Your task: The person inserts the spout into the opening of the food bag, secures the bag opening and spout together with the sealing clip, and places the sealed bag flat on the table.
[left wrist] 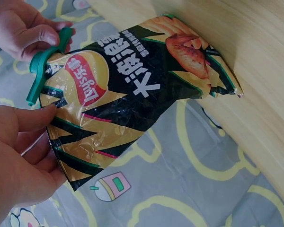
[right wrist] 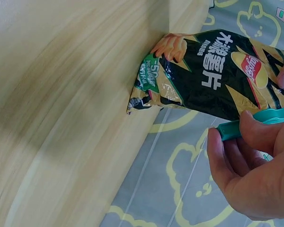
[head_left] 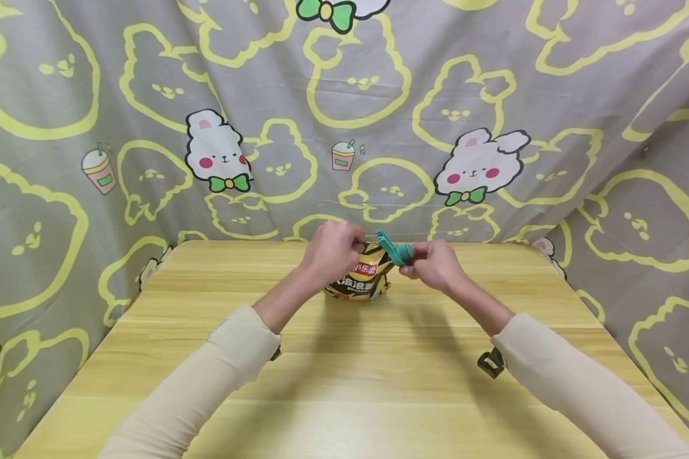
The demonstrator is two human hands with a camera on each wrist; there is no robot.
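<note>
A black and gold chip bag [head_left: 358,280] stands on the table near its far edge, its top held up. My left hand [head_left: 334,252] pinches the bag's top edge at one corner; thumb in front, fingers behind, as the left wrist view shows [left wrist: 23,151]. In my right hand [head_left: 436,264] is a teal bag clip [head_left: 397,250], gripped between thumb and fingers. The clip [left wrist: 43,64] lies at the other end of the bag's top edge and overlaps it in the left wrist view. In the right wrist view the thumb presses on the clip [right wrist: 232,128] beside the bag [right wrist: 203,71].
The wooden table [head_left: 344,382] reaches from below my forearms to a grey curtain [head_left: 373,127] with yellow cartoon outlines, which hangs right behind the far edge. More curtain closes in the left and right sides. A black strap buckle [head_left: 490,363] hangs at my right sleeve.
</note>
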